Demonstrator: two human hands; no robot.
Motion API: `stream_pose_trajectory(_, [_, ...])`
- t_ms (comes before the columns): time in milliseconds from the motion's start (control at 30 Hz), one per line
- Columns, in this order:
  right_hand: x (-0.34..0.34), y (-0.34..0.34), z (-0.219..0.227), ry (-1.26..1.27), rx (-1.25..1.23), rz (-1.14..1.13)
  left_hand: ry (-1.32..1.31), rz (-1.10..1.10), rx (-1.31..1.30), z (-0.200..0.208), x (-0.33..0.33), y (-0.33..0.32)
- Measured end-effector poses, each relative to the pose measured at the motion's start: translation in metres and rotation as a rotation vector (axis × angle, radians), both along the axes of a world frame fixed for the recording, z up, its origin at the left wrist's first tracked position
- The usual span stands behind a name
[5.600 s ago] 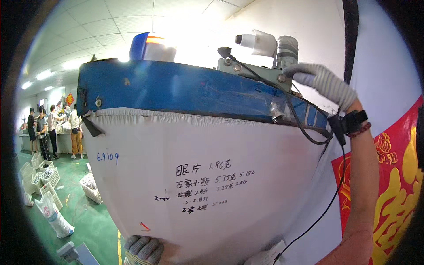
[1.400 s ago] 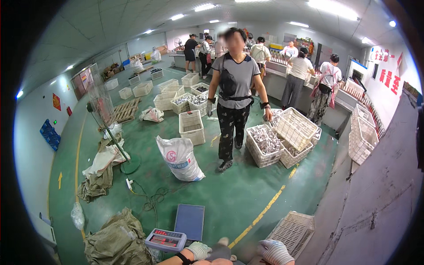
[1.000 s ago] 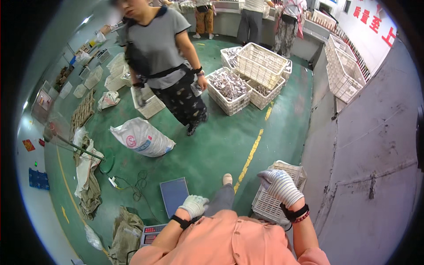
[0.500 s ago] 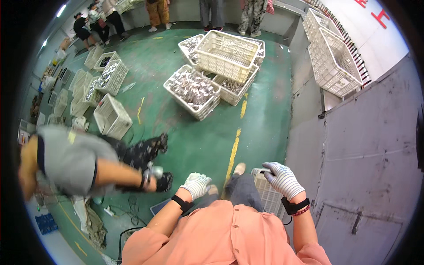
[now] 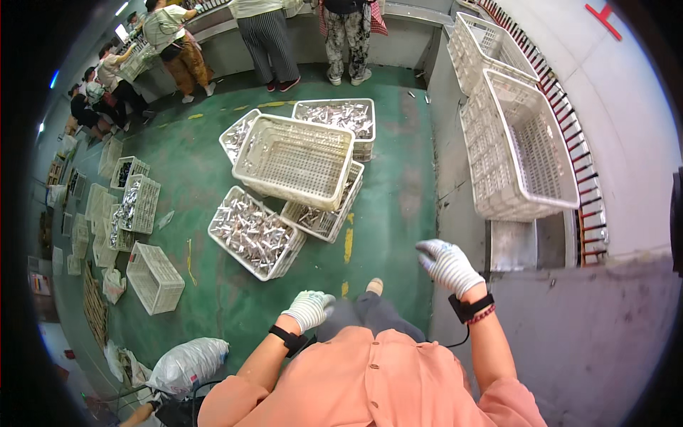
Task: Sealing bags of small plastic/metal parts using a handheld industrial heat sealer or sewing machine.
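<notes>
My left hand, in a white striped work glove, hangs in front of my waist with loosely curled fingers and nothing visible in it. My right hand, gloved the same way, is raised beside the grey wall, its fingers stretched toward the left and holding nothing. Ahead of both hands on the floor stands a crate full of small silvery metal pieces. An empty-looking cream plastic crate rests on top of other filled crates, among them a far one.
Empty crates stand at the right by a roller conveyor. More crates line the left floor. A stuffed white sack lies at lower left, near part of a person's arm. Several people stand along the far bench.
I have moved forward, so the crates and conveyor appear nearer. The bending person in grey has mostly left view at lower left. The crate beside my feet is no longer visible.
</notes>
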State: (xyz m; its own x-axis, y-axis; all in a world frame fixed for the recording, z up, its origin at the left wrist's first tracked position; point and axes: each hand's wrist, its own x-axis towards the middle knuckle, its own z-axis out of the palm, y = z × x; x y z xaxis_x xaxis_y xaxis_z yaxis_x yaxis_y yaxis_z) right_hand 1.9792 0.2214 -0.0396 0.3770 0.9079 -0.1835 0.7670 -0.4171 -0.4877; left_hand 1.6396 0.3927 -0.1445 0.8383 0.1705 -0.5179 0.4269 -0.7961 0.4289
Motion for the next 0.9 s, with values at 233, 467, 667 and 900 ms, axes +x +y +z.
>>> stream_pose_trajectory(233, [0.180, 0.196, -0.008, 0.067, -0.007, 0.108, 0.119, 0.189, -0.056, -0.016, 0.144, 0.126])
stream_pose_trajectory(467, [0.370, 0.370, -0.095, 0.244, -0.242, 0.083, 0.107, 0.252, 0.076, -0.054, 0.325, 0.299])
stream_pose_trajectory(667, [0.520, 0.448, -0.153, 0.382, -0.347, -0.096, -0.057, 0.405, -0.098, -0.019, 0.437, 0.386])
stream_pose_trajectory(900, [0.696, 0.575, -0.221, 0.183, -0.487, -0.068, 0.042, 0.496, 0.003, -0.039, 0.524, 0.472])
